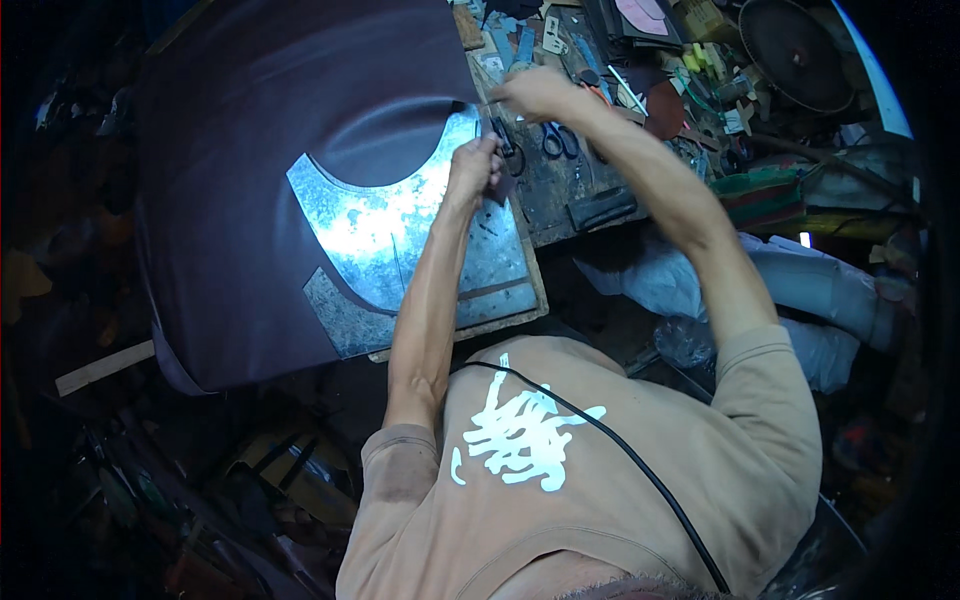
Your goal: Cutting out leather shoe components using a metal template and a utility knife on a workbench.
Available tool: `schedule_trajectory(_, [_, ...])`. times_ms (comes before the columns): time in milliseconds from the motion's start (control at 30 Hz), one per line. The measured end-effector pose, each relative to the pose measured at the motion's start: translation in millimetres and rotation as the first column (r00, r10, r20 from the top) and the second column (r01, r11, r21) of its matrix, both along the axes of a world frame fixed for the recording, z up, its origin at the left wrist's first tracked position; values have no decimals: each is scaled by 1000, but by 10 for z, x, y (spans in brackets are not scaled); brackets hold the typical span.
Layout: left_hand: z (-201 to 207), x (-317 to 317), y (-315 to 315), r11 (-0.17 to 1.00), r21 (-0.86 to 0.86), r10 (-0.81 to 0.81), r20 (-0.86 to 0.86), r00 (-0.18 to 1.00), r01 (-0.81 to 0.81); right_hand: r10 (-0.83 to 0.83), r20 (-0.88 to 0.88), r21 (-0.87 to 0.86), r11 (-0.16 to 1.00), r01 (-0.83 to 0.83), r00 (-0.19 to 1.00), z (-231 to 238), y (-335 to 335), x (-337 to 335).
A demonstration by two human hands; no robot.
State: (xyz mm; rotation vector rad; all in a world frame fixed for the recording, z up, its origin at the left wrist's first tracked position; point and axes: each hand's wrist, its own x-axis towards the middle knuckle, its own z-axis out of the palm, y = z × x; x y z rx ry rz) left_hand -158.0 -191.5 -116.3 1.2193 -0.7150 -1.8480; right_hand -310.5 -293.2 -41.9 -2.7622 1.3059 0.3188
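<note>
A large dark brown sheet of leather-like material (230,230) covers the left part of the bench, with a curved cut edge. Bare grey metal (375,215) shines beside that curve. My left hand (475,170) is closed at the right side of the metal, its fingers curled. A small dark brown piece (502,188) shows beside them; what the fingers grip is hidden. Farther away and to the right, my right hand (540,95) is closed, its fingertips pinched near the sheet's far right edge. Something small and dark is at those fingertips, too unclear to name.
Dark-handled scissors (558,142) lie on the wooden bench to the right, near a flat black block (602,210). Tools and scraps crowd the far right, by a dark round disc (797,55). Pale plastic-wrapped bundles (810,280) lie at right. A light wooden strip (105,368) juts out at left.
</note>
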Motion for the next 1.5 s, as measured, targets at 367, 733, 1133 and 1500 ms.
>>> schedule_trajectory(367, [702, -25, 365, 944, 108, -246, -401, 882, 312, -793, 591, 806, 589, 67, -149, 4, 1754, -514])
schedule_trajectory(733, [614, 310, 785, 964, 69, -259, 15, 966, 258, -652, 593, 803, 521, 289, -473, -14, 894, -1466])
schedule_trajectory(1133, [300, 451, 1083, 925, -113, -302, 361, 882, 363, -498, 34, 988, 146, -45, -867, -652, 3085, -862])
schedule_trajectory(1500, [-257, -435, 884, 472, -487, 262, 874, 410, 735, -797, 375, 861, 111, 496, -473, -300, 3506, -1250])
